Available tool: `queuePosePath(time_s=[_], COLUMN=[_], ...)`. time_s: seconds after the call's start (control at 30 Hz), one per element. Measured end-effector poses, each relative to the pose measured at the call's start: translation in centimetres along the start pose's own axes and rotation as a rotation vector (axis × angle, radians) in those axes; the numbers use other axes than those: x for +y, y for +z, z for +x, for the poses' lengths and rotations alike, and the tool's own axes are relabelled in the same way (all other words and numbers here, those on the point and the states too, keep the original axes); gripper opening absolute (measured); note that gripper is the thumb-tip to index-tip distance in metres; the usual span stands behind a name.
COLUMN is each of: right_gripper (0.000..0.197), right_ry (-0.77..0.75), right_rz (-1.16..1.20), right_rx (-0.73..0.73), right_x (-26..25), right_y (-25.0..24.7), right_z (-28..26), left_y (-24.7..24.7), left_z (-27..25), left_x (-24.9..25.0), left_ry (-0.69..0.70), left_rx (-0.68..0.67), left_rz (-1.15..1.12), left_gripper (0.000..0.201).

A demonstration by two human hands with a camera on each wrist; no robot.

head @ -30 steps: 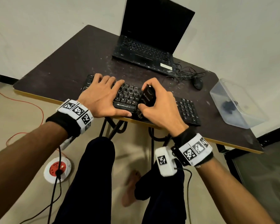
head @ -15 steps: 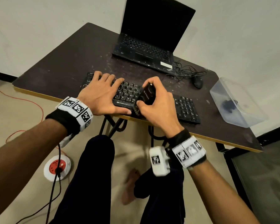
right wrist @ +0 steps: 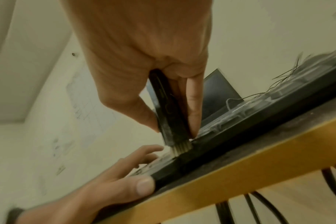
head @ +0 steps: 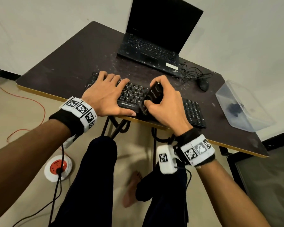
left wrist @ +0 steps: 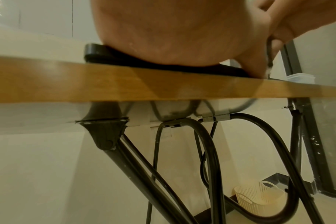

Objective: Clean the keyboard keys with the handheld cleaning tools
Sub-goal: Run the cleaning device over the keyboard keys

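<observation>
A black keyboard (head: 193, 112) lies along the front edge of the dark table (head: 69, 63). My left hand (head: 103, 94) rests flat on its left half, fingers straight and spread, thumb along the keyboard's front edge. My right hand (head: 166, 102) grips a black cleaning brush (head: 154, 95) between thumb and fingers. The brush (right wrist: 166, 110) stands nearly upright, and its pale bristles (right wrist: 179, 149) touch the keyboard (right wrist: 240, 136) near the front edge of the keys. In the left wrist view only my palm (left wrist: 173, 33) on the keyboard (left wrist: 98, 53) shows.
An open black laptop (head: 154, 46) stands at the back of the table, with a mouse (head: 203, 84) and tangled cable to its right. A clear plastic box (head: 243, 107) sits at the table's right end. My knees are under the table; a power socket (head: 57, 167) lies on the floor.
My right hand has drawn the brush slightly back toward the keyboard's front edge. My left hand stays flat on the keys. The head camera has shifted a little.
</observation>
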State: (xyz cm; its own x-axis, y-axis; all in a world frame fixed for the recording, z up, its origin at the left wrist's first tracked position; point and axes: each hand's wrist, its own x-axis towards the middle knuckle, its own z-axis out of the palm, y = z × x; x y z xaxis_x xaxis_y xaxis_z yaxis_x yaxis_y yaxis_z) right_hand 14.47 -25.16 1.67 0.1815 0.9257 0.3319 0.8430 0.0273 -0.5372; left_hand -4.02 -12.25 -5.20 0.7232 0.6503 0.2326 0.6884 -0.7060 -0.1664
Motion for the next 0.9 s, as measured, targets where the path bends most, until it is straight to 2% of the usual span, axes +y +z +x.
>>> queuePosePath(time_s=[0.07, 0.17, 0.3, 0.4, 0.43, 0.57, 0.7, 0.8, 0.9], right_gripper=[0.043, 0.043, 0.043, 0.044, 0.044, 0.043, 0.043, 0.043, 0.042], right_ry=[0.021, -0.052, -0.008, -0.098, -0.101, 0.046, 0.037, 0.136, 0.085], right_rz=[0.022, 0.013, 0.046, 0.021, 0.005, 0.0, -0.036, -0.043, -0.1], right_rx=[0.022, -0.053, -0.002, -0.087, -0.075, 0.022, -0.052, -0.004, -0.01], right_x=[0.1, -0.2, 0.2, -0.8, -0.7, 0.7, 1.0, 1.3, 1.2], right_y=[-0.1, 0.4, -0.1, 0.6, 0.6, 0.2, 0.0, -0.2, -0.2], right_z=[0.1, -0.5, 0.3, -0.7, -0.5, 2.5, 2.6, 4.4, 4.4], left_y=[-0.1, 0.1, -0.2, 0.0, 0.0, -0.2, 0.0, -0.1, -0.2], left_z=[0.0, -0.2, -0.1, -0.3, -0.2, 0.0, -0.2, -0.3, -0.2], left_x=[-0.2, -0.2, -0.1, -0.1, 0.0, -0.3, -0.1, -0.2, -0.2], left_ry=[-0.004, 0.001, 0.003, 0.004, 0.008, -0.006, -0.006, -0.01, -0.018], left_rx=[0.0, 0.003, 0.006, 0.001, 0.006, -0.001, 0.001, 0.001, -0.007], left_rz=[0.004, 0.002, -0.003, 0.002, 0.006, 0.004, 0.0, -0.015, 0.001], left_gripper=[0.14, 0.139, 0.14, 0.139, 0.139, 0.141, 0.142, 0.142, 0.144])
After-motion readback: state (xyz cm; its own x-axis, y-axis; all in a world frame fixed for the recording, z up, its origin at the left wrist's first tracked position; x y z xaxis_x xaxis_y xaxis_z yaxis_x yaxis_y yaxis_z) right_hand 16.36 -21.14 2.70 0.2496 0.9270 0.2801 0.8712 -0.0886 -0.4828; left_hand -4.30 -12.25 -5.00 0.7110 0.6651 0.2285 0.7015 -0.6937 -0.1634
